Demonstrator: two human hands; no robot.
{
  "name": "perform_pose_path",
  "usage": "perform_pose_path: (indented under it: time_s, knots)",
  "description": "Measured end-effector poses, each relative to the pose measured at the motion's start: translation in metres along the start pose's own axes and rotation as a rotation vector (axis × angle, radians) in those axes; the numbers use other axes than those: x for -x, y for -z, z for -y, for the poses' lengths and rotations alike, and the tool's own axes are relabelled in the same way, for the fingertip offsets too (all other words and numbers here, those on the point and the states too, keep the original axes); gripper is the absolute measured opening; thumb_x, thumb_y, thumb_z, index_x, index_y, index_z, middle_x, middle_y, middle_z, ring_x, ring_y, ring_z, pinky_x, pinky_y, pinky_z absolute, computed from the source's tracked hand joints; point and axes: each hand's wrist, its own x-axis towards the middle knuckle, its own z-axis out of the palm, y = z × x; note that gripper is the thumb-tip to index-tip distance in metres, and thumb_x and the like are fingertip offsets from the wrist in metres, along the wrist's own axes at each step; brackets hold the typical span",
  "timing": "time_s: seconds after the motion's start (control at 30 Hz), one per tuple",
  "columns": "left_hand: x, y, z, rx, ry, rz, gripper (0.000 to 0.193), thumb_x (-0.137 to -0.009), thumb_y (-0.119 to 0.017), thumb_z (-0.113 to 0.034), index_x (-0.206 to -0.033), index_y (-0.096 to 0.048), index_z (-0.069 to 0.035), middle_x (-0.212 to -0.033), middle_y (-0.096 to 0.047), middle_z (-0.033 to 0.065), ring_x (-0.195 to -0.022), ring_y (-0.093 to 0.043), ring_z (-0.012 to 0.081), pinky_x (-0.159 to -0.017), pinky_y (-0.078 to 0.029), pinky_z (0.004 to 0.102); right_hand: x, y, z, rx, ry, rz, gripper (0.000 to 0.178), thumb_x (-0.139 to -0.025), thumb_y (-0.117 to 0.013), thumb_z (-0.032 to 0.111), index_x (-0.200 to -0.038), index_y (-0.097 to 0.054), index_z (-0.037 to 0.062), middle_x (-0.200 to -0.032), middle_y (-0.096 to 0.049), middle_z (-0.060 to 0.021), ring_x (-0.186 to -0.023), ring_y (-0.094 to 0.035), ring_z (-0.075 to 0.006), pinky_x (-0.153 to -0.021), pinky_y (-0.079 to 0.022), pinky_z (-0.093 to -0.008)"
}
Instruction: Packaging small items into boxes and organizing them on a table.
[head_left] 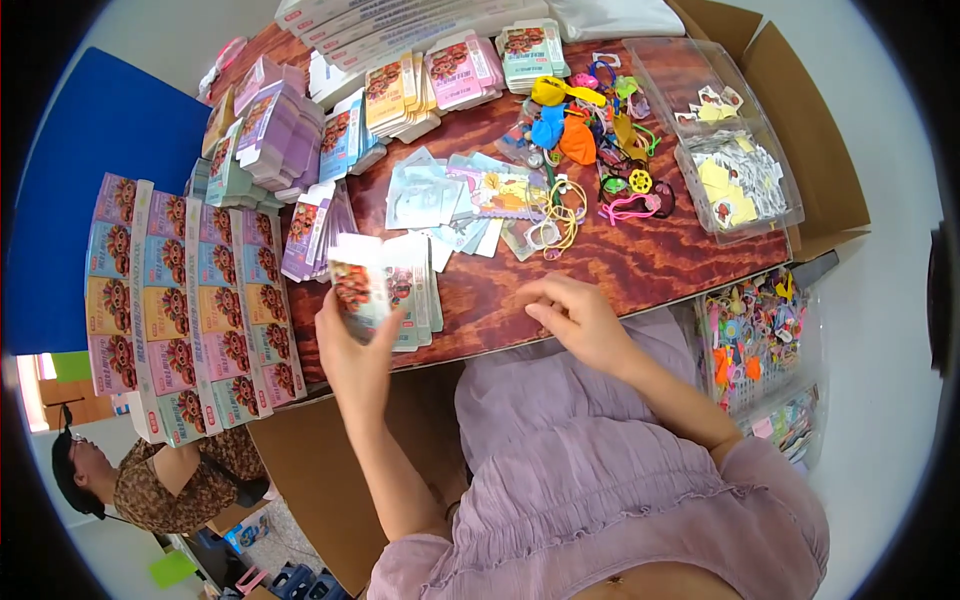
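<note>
My left hand [355,360] is closed round a small pale green carton [358,295] printed with a red and brown picture, thumb on its right side. Just behind it lies a stack of matching pale green flat cartons [425,285] at the table's near edge. My right hand [580,318] hovers over the table edge to the right, fingers curled in, with nothing visible in them. Ahead of the hands lie clear and pale blue packets [425,195], a colourful patterned strip [505,192] and a yellow cord loop [567,215].
Stacks of orange [395,90], pink [462,70] and purple cartons [275,140] line the back and left. Small toys and hair ties [580,125] are heaped at right, beside a clear tray of stickers [740,185]. Display boxes [190,310] stand left; another person [170,480] is beyond.
</note>
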Motion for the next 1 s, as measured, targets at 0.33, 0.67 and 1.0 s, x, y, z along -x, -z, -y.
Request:
perform_pose_path:
  time_s: [0.33, 0.67, 1.0]
  knots:
    - [0.037, -0.064, -0.018, 1.179, 0.358, 1.05, 0.077, -0.08, -0.082, -0.03, -0.139, -0.045, 0.004, -0.123, -0.064, 0.0127, -0.116, -0.06, 0.0214, -0.102, -0.046, 0.0384, -0.018, 0.039, 0.019, -0.629, -0.302, 0.254, 0.024, -0.089, -0.067, 0.003, -0.111, -0.061, -0.0012, -0.099, -0.068, -0.0055, -0.087, -0.062, -0.0049, -0.069, -0.05, -0.0232]
    - [0.049, -0.088, -0.006, 1.193, 0.316, 1.063, 0.063, -0.078, -0.083, -0.021, -0.13, -0.055, 0.0, -0.121, -0.064, 0.0099, -0.103, -0.065, 0.0186, -0.093, -0.051, 0.033, -0.011, 0.021, 0.041, 0.03, 0.239, -0.01, 0.022, -0.083, -0.071, 0.002, -0.104, -0.065, 0.0015, -0.086, -0.062, -0.0022, -0.064, -0.052, -0.0067, -0.056, -0.04, -0.0237]
    - [0.063, -0.095, -0.012, 1.384, 0.287, 0.817, 0.053, -0.077, -0.086, -0.022, -0.121, -0.062, -0.004, -0.109, -0.069, 0.0026, -0.098, -0.067, 0.0145, -0.084, -0.056, 0.0314, -0.001, 0.005, 0.041, -0.101, 0.307, -0.165, 0.019, -0.086, -0.071, 0.009, -0.104, -0.069, 0.0019, -0.088, -0.061, -0.0043, -0.083, -0.057, -0.0132, -0.069, -0.044, -0.0254]
